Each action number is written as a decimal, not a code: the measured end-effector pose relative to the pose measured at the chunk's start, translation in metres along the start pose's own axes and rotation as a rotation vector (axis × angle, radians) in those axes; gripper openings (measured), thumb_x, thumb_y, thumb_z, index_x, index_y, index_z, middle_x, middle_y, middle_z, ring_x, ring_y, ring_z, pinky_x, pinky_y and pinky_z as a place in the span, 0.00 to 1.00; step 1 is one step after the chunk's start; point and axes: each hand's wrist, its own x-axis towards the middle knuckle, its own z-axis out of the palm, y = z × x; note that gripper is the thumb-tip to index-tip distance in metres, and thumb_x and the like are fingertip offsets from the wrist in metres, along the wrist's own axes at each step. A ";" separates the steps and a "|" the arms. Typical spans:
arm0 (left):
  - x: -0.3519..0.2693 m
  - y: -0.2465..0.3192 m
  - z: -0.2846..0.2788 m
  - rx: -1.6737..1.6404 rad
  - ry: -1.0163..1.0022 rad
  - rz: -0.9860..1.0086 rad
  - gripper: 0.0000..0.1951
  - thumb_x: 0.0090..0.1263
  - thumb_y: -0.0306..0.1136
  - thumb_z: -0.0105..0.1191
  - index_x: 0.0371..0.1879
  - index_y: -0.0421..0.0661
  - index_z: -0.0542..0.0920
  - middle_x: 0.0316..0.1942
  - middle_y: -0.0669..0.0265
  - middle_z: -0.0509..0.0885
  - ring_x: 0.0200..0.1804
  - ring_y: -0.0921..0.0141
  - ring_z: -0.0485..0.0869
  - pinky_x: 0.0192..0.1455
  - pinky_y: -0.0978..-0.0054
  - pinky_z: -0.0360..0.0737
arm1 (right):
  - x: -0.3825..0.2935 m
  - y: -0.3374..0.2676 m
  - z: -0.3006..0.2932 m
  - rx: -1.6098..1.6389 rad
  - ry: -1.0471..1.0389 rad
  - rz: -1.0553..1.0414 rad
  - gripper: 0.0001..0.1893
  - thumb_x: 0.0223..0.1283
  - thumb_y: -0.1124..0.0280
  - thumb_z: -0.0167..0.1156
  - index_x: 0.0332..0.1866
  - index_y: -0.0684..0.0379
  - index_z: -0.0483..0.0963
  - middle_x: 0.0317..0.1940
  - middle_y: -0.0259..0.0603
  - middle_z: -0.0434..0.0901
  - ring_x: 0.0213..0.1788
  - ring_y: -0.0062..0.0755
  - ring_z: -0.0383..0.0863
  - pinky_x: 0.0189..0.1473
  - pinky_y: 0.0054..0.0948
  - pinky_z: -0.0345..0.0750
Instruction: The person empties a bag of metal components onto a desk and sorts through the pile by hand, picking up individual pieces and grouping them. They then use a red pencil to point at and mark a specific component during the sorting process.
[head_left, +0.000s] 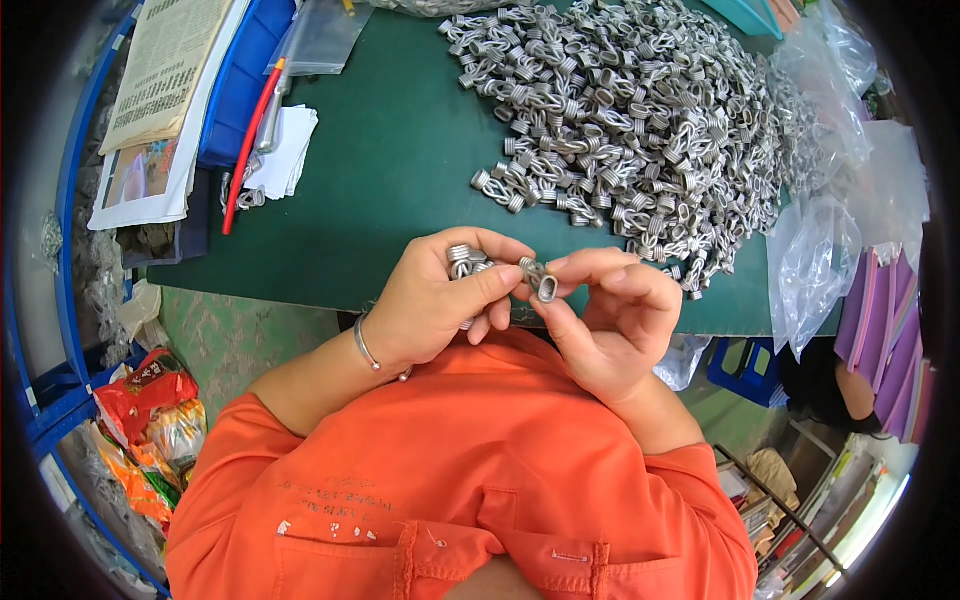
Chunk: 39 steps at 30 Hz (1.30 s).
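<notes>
Just past the near table edge, a small grey metal cord-end piece (547, 288) with an oval opening is held between my two hands. My right hand (626, 319) pinches its open end between thumb and forefinger. The thumb and forefinger of my left hand (435, 289) are at its ribbed other end. More ribbed metal pieces (466, 260) sit inside my left palm, partly hidden by the fingers. Beyond my right hand spreads a large heap of similar grey metal pieces (622, 112), many with twisted loops between ribbed ends.
The dark green tabletop (375, 165) bears a red pen-like stick (253, 150), white paper slips (289, 157) and a blue bin (240, 82) at left. Clear plastic bags (814, 255) hang at the right edge. Someone in purple striped clothing (877, 330) is at far right.
</notes>
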 end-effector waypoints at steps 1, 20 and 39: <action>0.000 0.001 0.000 -0.012 0.007 -0.032 0.08 0.65 0.26 0.50 0.39 0.36 0.76 0.26 0.64 0.80 0.17 0.81 0.72 0.16 0.87 0.67 | 0.001 0.000 0.000 -0.034 -0.056 -0.022 0.26 0.43 0.91 0.60 0.46 0.60 0.58 0.37 0.51 0.74 0.37 0.31 0.78 0.39 0.25 0.78; -0.001 0.001 0.000 0.008 0.033 -0.038 0.05 0.59 0.23 0.53 0.28 0.40 0.71 0.22 0.60 0.76 0.15 0.77 0.69 0.12 0.84 0.63 | 0.018 -0.009 -0.026 -0.081 0.099 0.387 0.09 0.50 0.82 0.58 0.38 0.67 0.73 0.34 0.38 0.76 0.30 0.18 0.75 0.32 0.17 0.73; 0.001 -0.001 0.002 -0.055 0.044 -0.001 0.06 0.61 0.25 0.53 0.28 0.41 0.69 0.21 0.63 0.73 0.17 0.78 0.68 0.13 0.85 0.63 | 0.184 -0.041 -0.278 -0.443 0.704 0.111 0.19 0.54 0.83 0.51 0.52 0.77 0.63 0.43 0.53 0.74 0.41 0.39 0.79 0.40 0.27 0.79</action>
